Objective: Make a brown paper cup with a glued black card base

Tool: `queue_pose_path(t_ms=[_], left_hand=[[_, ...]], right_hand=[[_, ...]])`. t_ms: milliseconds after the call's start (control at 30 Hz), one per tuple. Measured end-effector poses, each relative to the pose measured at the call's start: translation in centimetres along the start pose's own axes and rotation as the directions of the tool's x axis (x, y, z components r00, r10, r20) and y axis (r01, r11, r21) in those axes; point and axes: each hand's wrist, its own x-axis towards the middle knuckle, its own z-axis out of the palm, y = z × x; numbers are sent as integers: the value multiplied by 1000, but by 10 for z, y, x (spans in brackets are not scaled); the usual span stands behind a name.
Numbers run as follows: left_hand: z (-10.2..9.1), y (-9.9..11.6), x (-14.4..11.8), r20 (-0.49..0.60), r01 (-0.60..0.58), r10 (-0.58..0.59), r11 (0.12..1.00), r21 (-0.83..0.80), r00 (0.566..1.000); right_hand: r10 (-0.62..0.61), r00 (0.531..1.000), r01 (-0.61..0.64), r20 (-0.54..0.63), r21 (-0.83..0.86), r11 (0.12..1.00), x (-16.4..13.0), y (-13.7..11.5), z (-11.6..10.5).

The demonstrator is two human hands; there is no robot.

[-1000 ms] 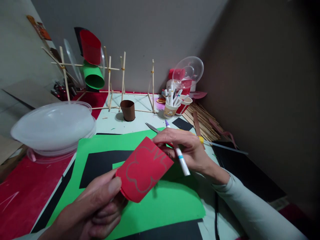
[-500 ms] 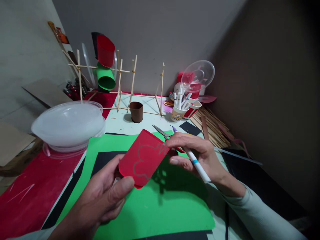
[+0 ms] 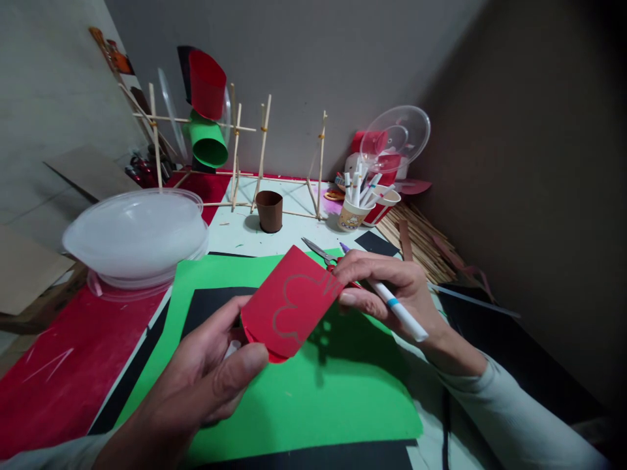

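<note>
1 red tube, 1 marker.

Open green sheet lies clear in front; stacked plastic bowls block the left, stick frame and marker cups the rear, right side probably walled.

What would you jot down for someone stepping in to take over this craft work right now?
Left hand: grips the lower end of the rolled red paper cup, held above the green paper sheet.
Right hand: steadies the cup's upper edge and holds the white marker pen.
Done: a cloud-like outline is drawn on the cup.
Left: outline uncut; metal scissors lie just behind.
</note>
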Motion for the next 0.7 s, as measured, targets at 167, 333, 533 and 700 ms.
queue_pose_path(t_ms=[167, 333, 533, 700], left_hand=[[2, 0, 2, -33, 47, -46, 998, 32, 998], [3, 4, 3, -50, 102, -101, 995, 19, 994], [-15, 0, 6, 91, 115, -107, 990, -87, 990], [-9, 6, 4, 62, 103, -97, 989, -105, 993]], right_hand=[[36, 999, -36, -34, 14, 999, -2, 0, 1], [51, 998, -49, -41, 34, 998, -2, 0, 1], [133, 990, -131, -42, 58, 990, -2, -5, -1], [59, 998, -57, -36, 54, 997, -2, -5, 0]])
